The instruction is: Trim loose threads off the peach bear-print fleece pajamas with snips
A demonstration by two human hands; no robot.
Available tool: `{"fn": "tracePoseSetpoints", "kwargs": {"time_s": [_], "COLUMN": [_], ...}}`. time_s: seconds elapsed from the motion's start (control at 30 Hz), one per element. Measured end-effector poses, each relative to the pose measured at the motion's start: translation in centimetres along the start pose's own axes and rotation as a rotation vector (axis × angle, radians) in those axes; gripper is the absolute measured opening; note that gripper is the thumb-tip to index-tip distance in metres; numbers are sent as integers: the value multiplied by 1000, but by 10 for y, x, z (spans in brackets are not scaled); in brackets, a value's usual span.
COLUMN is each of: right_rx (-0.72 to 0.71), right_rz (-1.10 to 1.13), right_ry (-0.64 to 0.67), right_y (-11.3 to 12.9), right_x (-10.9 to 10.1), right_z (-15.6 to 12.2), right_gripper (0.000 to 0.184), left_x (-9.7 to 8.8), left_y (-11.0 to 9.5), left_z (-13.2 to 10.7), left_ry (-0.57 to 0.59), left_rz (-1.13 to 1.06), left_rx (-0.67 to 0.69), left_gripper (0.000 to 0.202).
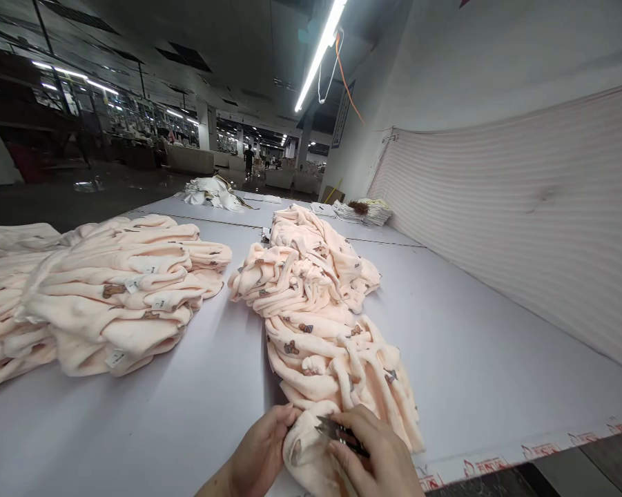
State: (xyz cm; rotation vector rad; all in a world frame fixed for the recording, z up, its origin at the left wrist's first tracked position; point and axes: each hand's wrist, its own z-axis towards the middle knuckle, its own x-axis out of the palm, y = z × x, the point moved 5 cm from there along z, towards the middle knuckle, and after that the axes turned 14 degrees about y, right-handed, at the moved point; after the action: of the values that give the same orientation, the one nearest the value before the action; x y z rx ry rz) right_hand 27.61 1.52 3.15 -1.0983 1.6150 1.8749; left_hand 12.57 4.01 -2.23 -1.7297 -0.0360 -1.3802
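while my right hand (375, 449) grips the snips (337, 432), their tips pointing left over the cloth (308, 452), my left hand (261, 449) pinches that cloth's left edge between thumb and fingers. from where i watch, the cloth is at the near end of the pile (311, 283) on the table (497, 345), and i can't tell whether the snips are spread. a tied bundle (114, 297) of the same pale pink lies apart to the left.

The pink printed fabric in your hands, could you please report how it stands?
Left hand holding pink fabric at near end. Right hand gripping small snips, points over that end. Fabric bunched on table; nothing visibly in the way.
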Motion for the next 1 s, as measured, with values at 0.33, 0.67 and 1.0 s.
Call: {"fn": "tracePoseSetpoints", "kwargs": {"time_s": [0.33,0.67,1.0], "right_rx": [45,60,64], "right_rz": [-59,-158,333], "right_ry": [4,-171,-403], "right_y": [3,13,-31], "right_x": [-18,-25,-40], "right_z": [9,10,-8], "right_gripper": [21,19,19], "left_x": [17,30,9], "left_y": [-17,-44,-56], "left_z": [12,47,45], "left_ry": [190,212,-74], "left_rz": [32,-55,187], "left_rx": [-94,-110,37], "left_gripper": [77,81,27]}}
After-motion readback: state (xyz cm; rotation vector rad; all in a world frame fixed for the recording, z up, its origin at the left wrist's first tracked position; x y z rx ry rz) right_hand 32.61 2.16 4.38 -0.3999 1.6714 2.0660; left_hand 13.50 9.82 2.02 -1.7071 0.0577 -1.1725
